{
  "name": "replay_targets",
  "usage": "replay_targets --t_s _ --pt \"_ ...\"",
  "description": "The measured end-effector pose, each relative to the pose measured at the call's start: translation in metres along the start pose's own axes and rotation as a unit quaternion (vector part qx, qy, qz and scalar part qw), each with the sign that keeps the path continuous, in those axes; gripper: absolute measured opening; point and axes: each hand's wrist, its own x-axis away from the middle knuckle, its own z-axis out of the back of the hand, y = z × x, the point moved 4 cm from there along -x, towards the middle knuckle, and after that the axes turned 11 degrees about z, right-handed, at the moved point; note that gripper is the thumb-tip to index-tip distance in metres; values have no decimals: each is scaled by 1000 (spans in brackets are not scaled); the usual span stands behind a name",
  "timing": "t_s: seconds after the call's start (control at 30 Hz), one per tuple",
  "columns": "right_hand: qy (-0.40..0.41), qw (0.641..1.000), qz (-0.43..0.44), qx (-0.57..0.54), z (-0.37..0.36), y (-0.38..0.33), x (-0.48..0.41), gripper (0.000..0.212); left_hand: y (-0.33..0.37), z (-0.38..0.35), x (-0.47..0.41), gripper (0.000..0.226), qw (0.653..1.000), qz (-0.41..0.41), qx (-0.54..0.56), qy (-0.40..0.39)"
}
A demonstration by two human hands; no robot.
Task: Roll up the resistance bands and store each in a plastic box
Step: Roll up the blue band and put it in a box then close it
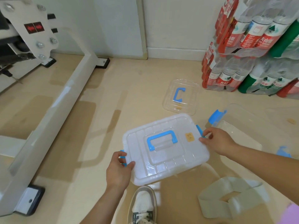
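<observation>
A clear plastic box (166,152) with its lid on and a blue handle sits on the floor in front of me. My left hand (119,170) grips the blue latch at its near left end, thumb on the lid. My right hand (216,141) pinches the blue latch at its right end. A pale grey-green resistance band (229,196) lies flat and unrolled on the floor at the lower right. A second, open box (239,126) with blue latches stands to the right. Its loose lid (181,97) lies further back.
A white metal machine frame (53,110) runs along the left. Shrink-wrapped packs of water bottles (252,46) are stacked at the back right by the wall. My shoe (142,206) is just below the box. A bit of purple material (291,214) shows at the bottom right corner.
</observation>
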Motion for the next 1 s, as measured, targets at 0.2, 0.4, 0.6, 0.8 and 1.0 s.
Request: replay_targets --t_s 0.2,0.4,0.6,0.8,1.0 --pt "-59 991 -45 -114 -4 -4 -4 64 -6 3 -11 82 981 130 100 -102" --pt "-50 998 26 -18 -6 -16 -10 31 -1 1 -14 40 996 77 4 -54" --pt "-35 994 75 75 -9 -22 -7 18 11 0 -3 24 995 -1 -100 29" --pt "-41 975 88 201 -9 -30 -6 28 15 -2 -3 17 975 -51 -213 34" --pt "-114 973 88 181 -10 -30 -4 11 17 -9 3 27 964 -71 -255 29"
